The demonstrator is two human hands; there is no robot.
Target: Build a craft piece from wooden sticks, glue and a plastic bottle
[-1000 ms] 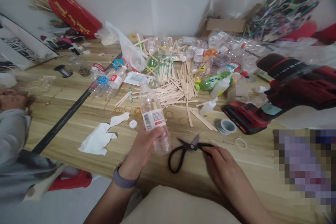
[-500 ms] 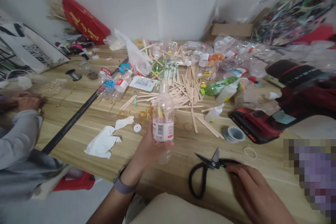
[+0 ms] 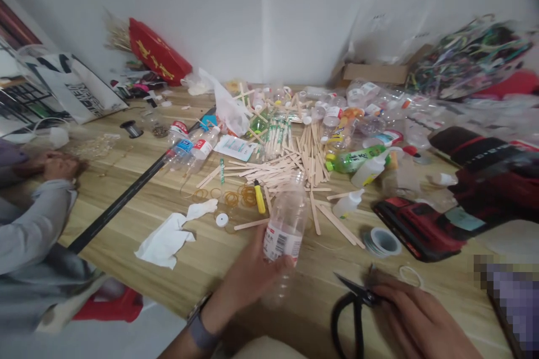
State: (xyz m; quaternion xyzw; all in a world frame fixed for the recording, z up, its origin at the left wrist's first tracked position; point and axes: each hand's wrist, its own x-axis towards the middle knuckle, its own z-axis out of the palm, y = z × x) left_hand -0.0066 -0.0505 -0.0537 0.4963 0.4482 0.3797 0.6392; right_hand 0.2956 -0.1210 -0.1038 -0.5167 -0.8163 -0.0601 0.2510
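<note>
My left hand (image 3: 259, 266) is wrapped round a clear plastic bottle (image 3: 290, 210) with a white and red label. The bottle tilts a little to the right, and its neck is uncapped. In my right hand (image 3: 415, 308) is one handle of a pair of black scissors (image 3: 362, 294), whose other handle loop hangs free at the left. The blades are spread and point up and away, apart from the bottle. Beyond the bottle lie a yellow-handled tool (image 3: 260, 197) and a heap of wooden sticks (image 3: 269, 171).
A red and black cordless drill (image 3: 446, 213) lies at the right beside a wire spool (image 3: 382, 242). Several plastic bottles (image 3: 357, 157) crowd the back right. White tissue (image 3: 166, 240) and a black bar (image 3: 122, 199) lie left. Another person's hands (image 3: 61, 165) rest at the far left.
My left hand has moved the bottle right and nearer, tilting it rightward. The scissors and my right hand have shifted right and down. The yellow-handled tool now shows beside the bottle.
</note>
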